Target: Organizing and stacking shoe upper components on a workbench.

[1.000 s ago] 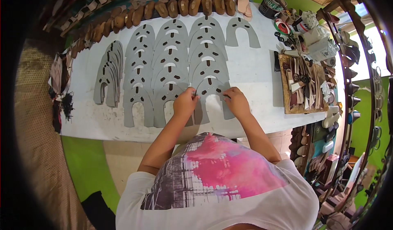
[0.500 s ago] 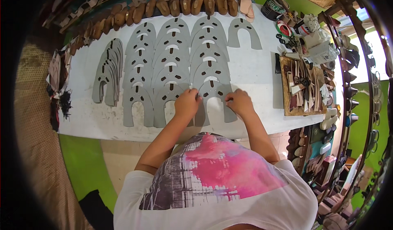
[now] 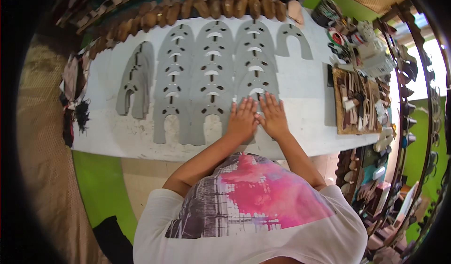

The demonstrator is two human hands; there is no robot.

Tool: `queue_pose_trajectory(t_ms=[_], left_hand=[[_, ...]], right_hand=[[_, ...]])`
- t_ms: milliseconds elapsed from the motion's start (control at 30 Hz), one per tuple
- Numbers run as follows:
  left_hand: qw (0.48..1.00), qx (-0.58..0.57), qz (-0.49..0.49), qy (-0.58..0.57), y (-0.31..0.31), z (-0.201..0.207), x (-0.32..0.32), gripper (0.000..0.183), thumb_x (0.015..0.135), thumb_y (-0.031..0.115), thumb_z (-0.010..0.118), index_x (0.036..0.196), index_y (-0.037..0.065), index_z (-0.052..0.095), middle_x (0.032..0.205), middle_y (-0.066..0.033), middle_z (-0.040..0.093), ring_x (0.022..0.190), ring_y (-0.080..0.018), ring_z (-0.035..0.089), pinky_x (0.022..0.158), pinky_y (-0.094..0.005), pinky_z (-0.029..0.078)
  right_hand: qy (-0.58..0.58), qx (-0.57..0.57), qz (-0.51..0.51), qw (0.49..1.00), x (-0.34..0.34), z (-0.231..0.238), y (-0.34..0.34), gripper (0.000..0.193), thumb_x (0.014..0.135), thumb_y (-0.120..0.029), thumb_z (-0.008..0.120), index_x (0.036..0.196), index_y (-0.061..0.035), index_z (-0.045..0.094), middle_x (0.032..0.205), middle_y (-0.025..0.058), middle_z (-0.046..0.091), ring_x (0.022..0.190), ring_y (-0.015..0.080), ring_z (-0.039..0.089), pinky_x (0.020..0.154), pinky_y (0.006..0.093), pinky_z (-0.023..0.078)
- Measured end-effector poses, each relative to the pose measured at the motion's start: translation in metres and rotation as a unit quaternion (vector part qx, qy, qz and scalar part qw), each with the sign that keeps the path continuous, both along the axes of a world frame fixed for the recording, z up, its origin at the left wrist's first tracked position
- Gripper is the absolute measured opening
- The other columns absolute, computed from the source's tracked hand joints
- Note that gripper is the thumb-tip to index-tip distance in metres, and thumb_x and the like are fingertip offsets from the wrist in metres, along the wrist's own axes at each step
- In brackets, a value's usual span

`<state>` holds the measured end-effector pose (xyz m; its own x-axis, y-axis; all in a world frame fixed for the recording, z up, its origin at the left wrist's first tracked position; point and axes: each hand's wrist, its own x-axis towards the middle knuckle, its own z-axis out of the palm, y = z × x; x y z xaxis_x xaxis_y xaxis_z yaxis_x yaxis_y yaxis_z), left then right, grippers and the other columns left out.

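Both hands lie flat, side by side, on the nearest grey U-shaped shoe-upper piece (image 3: 249, 139) of the right-hand column, covering most of it. My left hand (image 3: 243, 119) is open, its fingers stretched forward. My right hand (image 3: 274, 117) is open too, its fingers slightly spread and its thumb close to the left hand. Beyond the fingers, more overlapping grey pieces (image 3: 256, 63) with small dark brown patches run up the table. To the left are a middle column (image 3: 199, 125) and a left column (image 3: 160, 128) of the same pieces.
A fanned pile of grey pieces (image 3: 143, 97) lies at left on the white table (image 3: 305, 123). One single piece (image 3: 306, 45) is at the far right. Wooden shoe lasts (image 3: 201, 8) line the back edge. A board of leather strips (image 3: 359, 104) and a can (image 3: 326, 12) stand at right.
My fingers have gone from bent at the piece's two sides to stretched flat on top of it. The hands have come together, and the whole view has shifted slightly.
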<state>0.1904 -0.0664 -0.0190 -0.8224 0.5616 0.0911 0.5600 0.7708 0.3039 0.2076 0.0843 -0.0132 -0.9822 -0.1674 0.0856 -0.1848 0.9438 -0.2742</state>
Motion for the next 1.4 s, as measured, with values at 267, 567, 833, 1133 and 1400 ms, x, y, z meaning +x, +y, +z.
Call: queue_pose_trajectory(t_ms=[267, 567, 833, 1133, 1400], left_hand=[[0.993, 0.104, 0.051, -0.006, -0.105, 0.039, -0.041, 0.046, 0.080, 0.029, 0.054, 0.120, 0.008, 0.047, 0.133, -0.0155, 0.034, 0.126, -0.0293, 0.028, 0.099, -0.0600, 0.010], [0.917, 0.056, 0.393, 0.033, -0.353, 0.025, -0.101, 0.050, 0.078, 0.030, 0.055, 0.120, 0.004, 0.046, 0.132, -0.0174, 0.035, 0.123, -0.0351, 0.030, 0.098, -0.0551, 0.019], [0.917, 0.003, 0.397, 0.035, -0.403, 0.041, -0.128, 0.044, 0.075, 0.023, 0.058, 0.111, -0.001, 0.051, 0.103, -0.0140, 0.057, 0.093, -0.0294, 0.054, 0.079, -0.0420, 0.041], [0.920, 0.043, 0.390, -0.001, -0.415, 0.058, -0.143, 0.027, 0.074, 0.020, 0.061, 0.099, 0.010, 0.060, 0.086, -0.0100, 0.060, 0.080, -0.0268, 0.057, 0.071, -0.0392, 0.043], [0.900, 0.230, 0.346, -0.131, -0.424, 0.052, -0.143, 0.027, 0.078, 0.017, 0.058, 0.102, 0.006, 0.057, 0.094, -0.0136, 0.061, 0.083, -0.0278, 0.059, 0.071, -0.0341, 0.046]], right_hand=[[0.013, -0.029, -0.095, 0.995, -0.029, 0.030, -0.064, 0.057, 0.082, -0.028, 0.054, 0.130, -0.0077, 0.033, 0.134, 0.0156, 0.033, 0.124, 0.0322, 0.030, 0.100, 0.0547, 0.017], [0.005, -0.190, 0.104, 0.976, -0.094, 0.037, -0.259, 0.057, 0.074, -0.015, 0.059, 0.126, -0.0074, 0.038, 0.122, 0.0174, 0.045, 0.109, 0.0337, 0.044, 0.093, 0.0407, 0.035], [-0.003, -0.255, 0.086, 0.963, -0.138, 0.023, -0.360, 0.025, 0.074, -0.017, 0.059, 0.093, -0.0010, 0.060, 0.085, 0.0142, 0.057, 0.079, 0.0312, 0.055, 0.070, 0.0376, 0.045], [-0.132, -0.375, -0.086, 0.914, -0.149, 0.024, -0.385, 0.036, 0.073, -0.024, 0.065, 0.099, 0.0000, 0.058, 0.083, 0.0119, 0.056, 0.078, 0.0252, 0.056, 0.070, 0.0335, 0.044], [-0.055, -0.299, -0.093, 0.948, -0.152, 0.030, -0.388, 0.045, 0.071, -0.022, 0.067, 0.109, -0.0037, 0.053, 0.089, 0.0113, 0.054, 0.082, 0.0258, 0.054, 0.072, 0.0337, 0.044]])
